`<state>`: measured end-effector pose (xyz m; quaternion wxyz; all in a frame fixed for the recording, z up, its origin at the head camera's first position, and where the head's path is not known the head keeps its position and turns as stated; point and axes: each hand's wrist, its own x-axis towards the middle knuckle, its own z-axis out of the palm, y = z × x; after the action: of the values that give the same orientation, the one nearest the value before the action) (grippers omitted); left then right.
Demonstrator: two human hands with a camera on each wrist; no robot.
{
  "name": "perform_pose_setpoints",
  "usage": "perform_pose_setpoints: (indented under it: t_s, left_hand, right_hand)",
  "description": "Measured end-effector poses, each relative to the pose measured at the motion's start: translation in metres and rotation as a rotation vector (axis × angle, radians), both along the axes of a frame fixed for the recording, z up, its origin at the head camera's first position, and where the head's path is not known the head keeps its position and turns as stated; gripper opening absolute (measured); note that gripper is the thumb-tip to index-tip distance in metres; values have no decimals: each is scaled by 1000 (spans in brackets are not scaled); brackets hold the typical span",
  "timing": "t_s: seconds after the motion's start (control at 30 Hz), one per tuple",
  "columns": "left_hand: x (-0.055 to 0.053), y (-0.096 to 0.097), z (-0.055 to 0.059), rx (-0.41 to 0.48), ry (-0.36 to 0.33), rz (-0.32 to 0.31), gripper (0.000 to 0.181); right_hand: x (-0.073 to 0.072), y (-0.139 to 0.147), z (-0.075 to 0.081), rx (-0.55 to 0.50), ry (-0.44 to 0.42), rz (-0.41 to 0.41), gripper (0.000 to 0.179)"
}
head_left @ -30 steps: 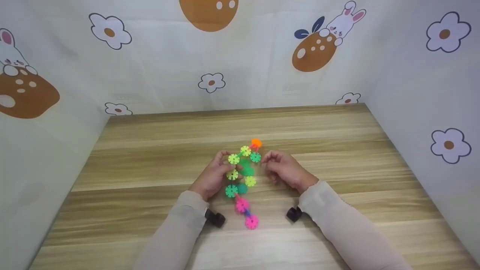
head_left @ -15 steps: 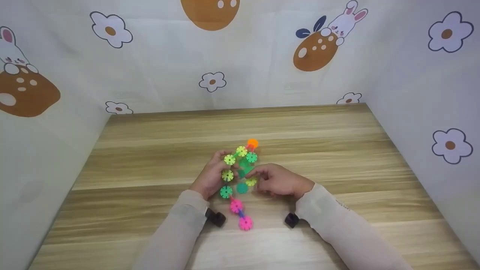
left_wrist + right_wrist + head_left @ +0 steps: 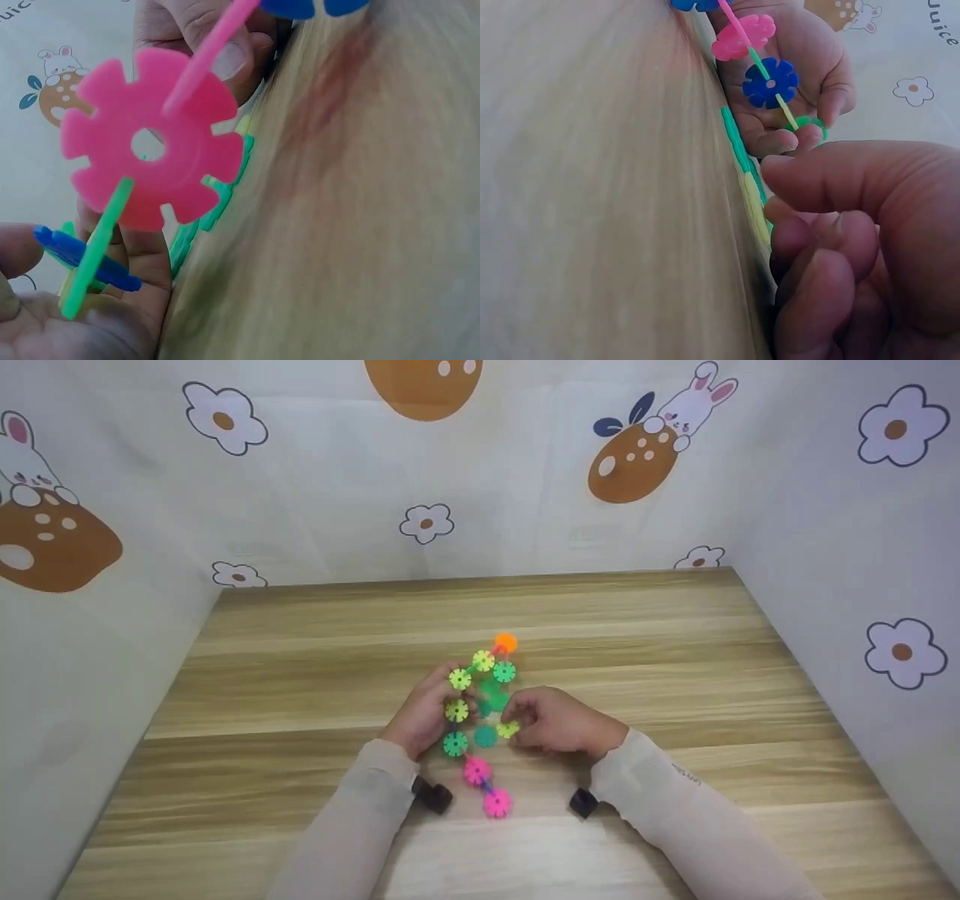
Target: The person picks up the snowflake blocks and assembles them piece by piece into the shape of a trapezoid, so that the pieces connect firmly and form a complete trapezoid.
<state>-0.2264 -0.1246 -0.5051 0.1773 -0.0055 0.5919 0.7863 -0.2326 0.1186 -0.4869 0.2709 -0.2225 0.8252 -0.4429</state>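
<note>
Disc chain (image 3: 457, 710): running in a crooked line down the middle of the head view, passing over the inner side of your left hand.
Left hand (image 3: 424, 716): sitting left of centre; you are pinching the chain between thumb and curled fingers.
Chain's upper end: bending over to the right above your left fingers, an orange disc (image 3: 506, 643) showing at the top.
Chain's lower end: reaching toward bottom centre, two pink discs (image 3: 496, 803) hanging below and to the right of your left hand.
Blue disc (image 3: 770, 82): showing at the upper centre of the right wrist view, in front of your left palm.
Right hand (image 3: 559, 720): curling its fingers right of centre, apart from the chain; I cannot tell whether you are gripping anything.
Yellow disc (image 3: 508, 730): lying right at your right fingertips, partly hidden by them.
Teal disc (image 3: 485, 736): lying just left of the yellow one, between your hands.
Green pieces (image 3: 495, 697): lying between your hands, above those two, overlapping and hard to count.
Table (image 3: 337, 637): showing striped wood grain beneath everything.
Backdrop (image 3: 525, 457): carrying printed rabbits and flowers across the upper frame.
</note>
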Motion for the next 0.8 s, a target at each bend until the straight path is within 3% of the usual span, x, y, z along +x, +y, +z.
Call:
perform_pose_setpoints:
  t_s: [0.13,0.37,0.47,0.63,0.8]
  left_hand:
    - [-1,1,-1,-2,1,-8,51]
    - [-2,0,-3,19,26,-34,52]
    - [-3,0,-3,28,31,-43,52]
    - [-3,0,-3,-1,32,-48,50]
    - [-3,2,-3,-9,41,-50,48]
  right_hand:
    - [2,-2,2,26,2,-14,30]
    - [4,-4,3,116,103,-4,30]
    - [3,-3,1,103,109,-13,28]
    - [-2,-1,-5,-61,-13,-100,18]
    - [-8,1,-11,-272,-178,-249,11]
